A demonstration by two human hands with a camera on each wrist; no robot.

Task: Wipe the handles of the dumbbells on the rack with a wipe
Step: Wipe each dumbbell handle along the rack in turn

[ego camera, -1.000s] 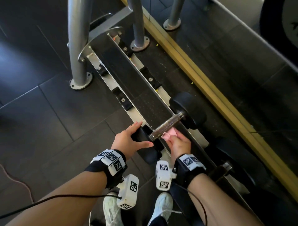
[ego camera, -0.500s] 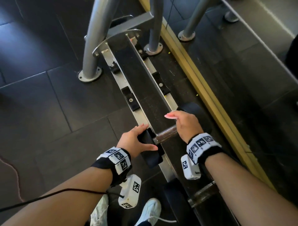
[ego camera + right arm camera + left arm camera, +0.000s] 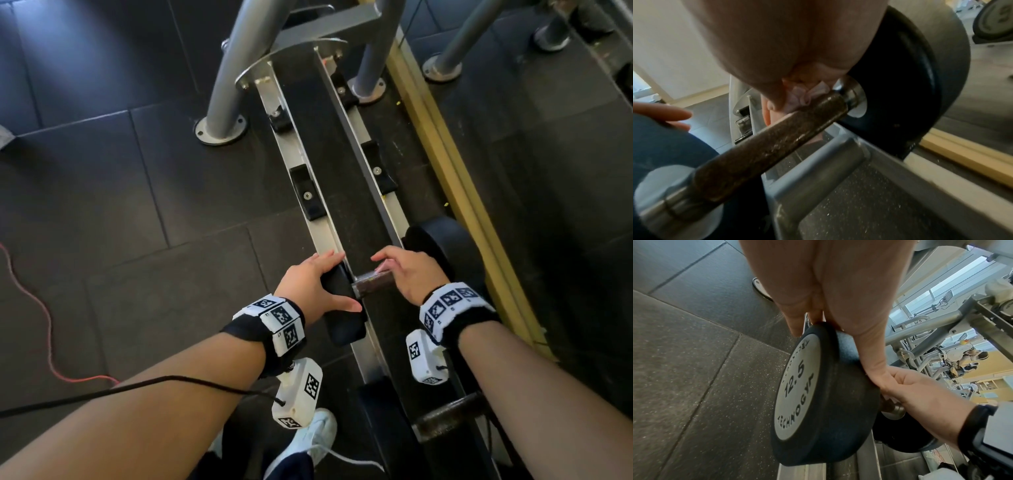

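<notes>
A black 12.5 dumbbell lies across the rack (image 3: 322,212). My left hand (image 3: 315,284) rests on its near weight head (image 3: 342,315), fingers spread over the rim and thumb along the inner side; the left wrist view shows that head (image 3: 797,395) under the hand. My right hand (image 3: 404,270) curls over the far end of the knurled handle (image 3: 371,282) with a crumpled pale pink wipe (image 3: 803,95) pressed against the bar (image 3: 766,146) beside the far head (image 3: 910,81). Most of the wipe is hidden in my palm.
A second dumbbell handle (image 3: 445,414) sits on the rack just below my right wrist. The rack's metal posts (image 3: 233,78) stand ahead. A yellow floor strip (image 3: 455,192) runs along the right side, and a red cable (image 3: 41,308) lies on the floor at left.
My right hand slid with the wipe from the near end of the handle to its far end and now stays there. The left hand has kept its place on the near head.
</notes>
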